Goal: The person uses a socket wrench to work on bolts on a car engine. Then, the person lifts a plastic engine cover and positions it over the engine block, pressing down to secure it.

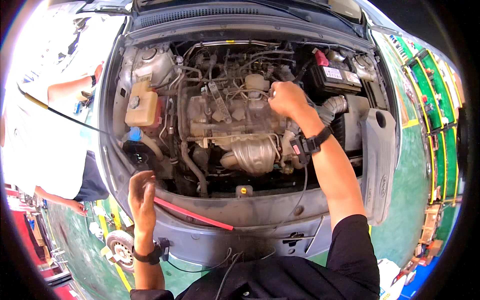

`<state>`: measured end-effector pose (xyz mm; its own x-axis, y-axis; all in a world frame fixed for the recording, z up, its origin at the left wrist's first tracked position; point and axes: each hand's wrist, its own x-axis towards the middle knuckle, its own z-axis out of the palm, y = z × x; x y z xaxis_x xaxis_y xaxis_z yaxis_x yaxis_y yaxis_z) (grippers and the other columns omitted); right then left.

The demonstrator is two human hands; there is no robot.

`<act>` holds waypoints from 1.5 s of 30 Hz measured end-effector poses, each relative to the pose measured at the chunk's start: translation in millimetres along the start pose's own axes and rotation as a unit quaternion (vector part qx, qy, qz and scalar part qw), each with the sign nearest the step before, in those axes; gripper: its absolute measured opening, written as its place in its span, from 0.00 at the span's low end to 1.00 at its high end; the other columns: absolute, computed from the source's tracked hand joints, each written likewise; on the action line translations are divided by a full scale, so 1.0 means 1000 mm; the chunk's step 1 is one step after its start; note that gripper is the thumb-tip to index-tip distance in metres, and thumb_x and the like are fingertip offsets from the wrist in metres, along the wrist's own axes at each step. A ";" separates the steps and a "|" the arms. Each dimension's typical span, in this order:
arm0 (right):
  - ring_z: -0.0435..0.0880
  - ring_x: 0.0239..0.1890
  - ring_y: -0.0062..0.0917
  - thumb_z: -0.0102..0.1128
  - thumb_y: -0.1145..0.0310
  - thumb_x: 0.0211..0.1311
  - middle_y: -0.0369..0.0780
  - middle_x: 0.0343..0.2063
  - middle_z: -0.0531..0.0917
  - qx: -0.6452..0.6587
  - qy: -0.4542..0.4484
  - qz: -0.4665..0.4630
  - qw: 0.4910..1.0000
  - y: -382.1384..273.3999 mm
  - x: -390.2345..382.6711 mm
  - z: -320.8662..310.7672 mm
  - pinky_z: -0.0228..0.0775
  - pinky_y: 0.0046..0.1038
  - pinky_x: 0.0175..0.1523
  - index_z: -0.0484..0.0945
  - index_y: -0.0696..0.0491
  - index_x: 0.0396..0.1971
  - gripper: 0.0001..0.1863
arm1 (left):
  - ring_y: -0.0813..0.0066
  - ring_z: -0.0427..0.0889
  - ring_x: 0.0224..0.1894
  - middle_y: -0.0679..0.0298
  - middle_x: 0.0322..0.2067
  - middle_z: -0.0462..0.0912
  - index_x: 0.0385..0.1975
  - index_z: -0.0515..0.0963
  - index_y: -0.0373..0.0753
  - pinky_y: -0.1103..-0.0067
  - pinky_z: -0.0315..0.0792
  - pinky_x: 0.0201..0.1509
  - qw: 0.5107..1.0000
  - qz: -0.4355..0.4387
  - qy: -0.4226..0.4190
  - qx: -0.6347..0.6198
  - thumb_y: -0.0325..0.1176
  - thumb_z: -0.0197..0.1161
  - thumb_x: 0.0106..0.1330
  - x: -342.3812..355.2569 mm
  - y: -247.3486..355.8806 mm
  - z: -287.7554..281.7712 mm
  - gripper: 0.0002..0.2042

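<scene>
My left hand is at the front left edge of the engine bay, fingers loosely bent and open, beside a red rod lying along the front panel. My right hand is closed over the upper right of the engine, just below a small translucent reservoir; whatever its fingers hold is hidden. A battery with a red terminal cover sits behind it to the right. A tan coolant tank and a blue cap are on the left. A silver heat shield is low on the engine.
A person in white stands at the left fender near a thin dark rod. A loose grey cover stands at the bay's right. A wheel lies on the green floor; shelving runs along the right.
</scene>
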<state>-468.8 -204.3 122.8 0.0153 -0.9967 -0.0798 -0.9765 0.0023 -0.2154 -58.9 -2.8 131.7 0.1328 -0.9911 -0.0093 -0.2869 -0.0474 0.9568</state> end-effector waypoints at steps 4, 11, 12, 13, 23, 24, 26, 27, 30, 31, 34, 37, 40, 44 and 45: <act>0.84 0.41 0.47 0.64 0.62 0.54 0.51 0.34 0.85 0.079 0.069 0.005 0.994 0.009 -0.059 -0.056 0.77 0.41 0.49 0.84 0.55 0.31 0.11 | 0.73 0.76 0.50 0.62 0.46 0.77 0.51 0.74 0.34 0.77 0.68 0.57 0.998 0.013 0.030 -0.046 0.32 0.58 0.69 -0.029 -0.004 -0.024 0.15; 0.74 0.23 0.18 0.73 0.61 0.52 0.36 0.20 0.78 0.376 0.139 0.101 0.911 0.037 -0.244 -0.120 0.65 0.23 0.27 0.82 0.58 0.29 0.15 | 0.68 0.78 0.49 0.57 0.47 0.78 0.50 0.75 0.29 0.75 0.71 0.53 0.999 0.041 0.022 0.023 0.34 0.54 0.67 -0.076 0.012 -0.017 0.17; 0.71 0.21 0.14 0.73 0.64 0.53 0.34 0.18 0.76 0.476 0.106 0.128 0.864 0.044 -0.275 -0.122 0.60 0.20 0.24 0.81 0.58 0.29 0.14 | 0.68 0.78 0.50 0.57 0.48 0.78 0.50 0.74 0.29 0.75 0.70 0.53 0.999 0.035 -0.003 0.013 0.34 0.54 0.67 -0.086 0.012 -0.012 0.17; 0.65 0.17 0.10 0.73 0.68 0.53 0.31 0.18 0.74 0.510 0.106 0.151 0.840 0.053 -0.301 -0.114 0.52 0.15 0.21 0.79 0.59 0.29 0.12 | 0.68 0.77 0.50 0.57 0.49 0.78 0.51 0.74 0.29 0.75 0.70 0.53 0.999 0.032 -0.024 0.004 0.33 0.55 0.67 -0.094 0.010 -0.011 0.17; 0.60 0.12 0.14 0.67 0.73 0.57 0.32 0.14 0.69 0.731 0.021 0.246 0.636 0.148 -0.443 0.004 0.48 0.20 0.18 0.73 0.55 0.21 0.11 | 0.75 0.77 0.49 0.65 0.45 0.78 0.52 0.75 0.36 0.78 0.71 0.51 0.992 -0.003 -0.127 -0.024 0.35 0.59 0.69 -0.185 -0.014 0.014 0.15; 0.60 0.12 0.13 0.67 0.72 0.58 0.32 0.14 0.69 0.730 0.003 0.238 0.641 0.157 -0.440 0.009 0.48 0.20 0.18 0.72 0.54 0.21 0.12 | 0.75 0.76 0.50 0.63 0.46 0.78 0.53 0.74 0.35 0.79 0.70 0.52 0.992 -0.008 -0.128 -0.019 0.34 0.59 0.68 -0.191 -0.015 0.014 0.16; 0.59 0.12 0.13 0.67 0.72 0.58 0.32 0.15 0.69 0.725 -0.031 0.228 0.649 0.178 -0.431 0.018 0.48 0.20 0.18 0.72 0.54 0.20 0.12 | 0.74 0.75 0.50 0.61 0.47 0.77 0.54 0.72 0.33 0.79 0.67 0.53 0.991 -0.024 -0.134 -0.010 0.32 0.59 0.66 -0.201 -0.017 0.013 0.18; 0.60 0.12 0.13 0.67 0.70 0.59 0.32 0.15 0.70 0.706 -0.039 0.234 0.667 0.179 -0.422 0.018 0.48 0.20 0.18 0.72 0.53 0.20 0.13 | 0.74 0.75 0.49 0.60 0.45 0.78 0.54 0.72 0.33 0.79 0.68 0.53 0.992 -0.031 -0.120 -0.007 0.33 0.59 0.67 -0.209 -0.012 0.015 0.18; 0.60 0.12 0.12 0.68 0.68 0.58 0.32 0.16 0.70 0.685 -0.073 0.230 0.688 0.186 -0.402 0.029 0.49 0.20 0.18 0.72 0.54 0.20 0.14 | 0.74 0.76 0.48 0.60 0.44 0.78 0.54 0.72 0.33 0.79 0.68 0.53 0.994 -0.041 -0.099 -0.010 0.33 0.59 0.67 -0.225 -0.023 0.008 0.18; 0.61 0.13 0.12 0.68 0.68 0.58 0.32 0.17 0.70 0.680 -0.077 0.232 0.691 0.189 -0.396 0.032 0.49 0.20 0.19 0.72 0.54 0.21 0.13 | 0.74 0.76 0.47 0.60 0.43 0.79 0.54 0.72 0.33 0.79 0.69 0.52 0.995 -0.043 -0.092 0.006 0.33 0.59 0.67 -0.229 -0.023 0.006 0.17; 0.64 0.15 0.13 0.68 0.69 0.57 0.32 0.19 0.71 0.663 -0.071 0.238 0.706 0.197 -0.382 0.045 0.52 0.20 0.21 0.74 0.54 0.25 0.11 | 0.74 0.78 0.47 0.62 0.43 0.79 0.52 0.74 0.34 0.78 0.73 0.48 0.998 -0.036 -0.051 0.026 0.34 0.59 0.68 -0.245 -0.034 -0.007 0.16; 0.72 0.20 0.18 0.70 0.69 0.56 0.35 0.22 0.76 0.616 -0.008 0.236 0.751 0.198 -0.377 0.060 0.61 0.22 0.24 0.77 0.57 0.29 0.10 | 0.74 0.77 0.46 0.59 0.43 0.79 0.54 0.73 0.33 0.79 0.72 0.50 0.997 -0.077 -0.013 0.010 0.33 0.60 0.67 -0.260 -0.039 -0.018 0.17; 0.79 0.27 0.24 0.71 0.70 0.52 0.38 0.26 0.80 0.476 0.056 0.197 0.855 0.195 -0.379 0.069 0.72 0.26 0.32 0.80 0.59 0.34 0.12 | 0.73 0.77 0.45 0.59 0.43 0.79 0.54 0.73 0.33 0.79 0.72 0.49 0.996 -0.085 0.016 0.025 0.32 0.60 0.67 -0.271 -0.050 -0.029 0.17; 0.84 0.42 0.39 0.70 0.73 0.48 0.46 0.35 0.85 0.203 0.095 0.109 0.968 0.177 -0.384 0.067 0.73 0.35 0.50 0.80 0.57 0.40 0.17 | 0.75 0.79 0.47 0.61 0.45 0.79 0.51 0.75 0.34 0.79 0.74 0.47 0.991 -0.111 0.027 0.062 0.32 0.58 0.69 -0.272 -0.055 -0.042 0.14; 0.83 0.45 0.42 0.69 0.73 0.48 0.48 0.37 0.84 0.166 0.100 0.094 0.977 0.182 -0.385 0.069 0.72 0.36 0.53 0.80 0.56 0.41 0.17 | 0.74 0.77 0.44 0.60 0.44 0.79 0.54 0.73 0.33 0.79 0.73 0.48 0.992 -0.114 0.030 0.051 0.31 0.60 0.66 -0.265 -0.058 -0.040 0.17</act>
<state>-637.3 185.5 47.1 -0.2315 -0.9721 0.0369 -0.8342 0.1789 -0.5217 -39.1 267.1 90.0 0.2601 -0.9444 -0.2013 -0.3366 -0.2841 0.8978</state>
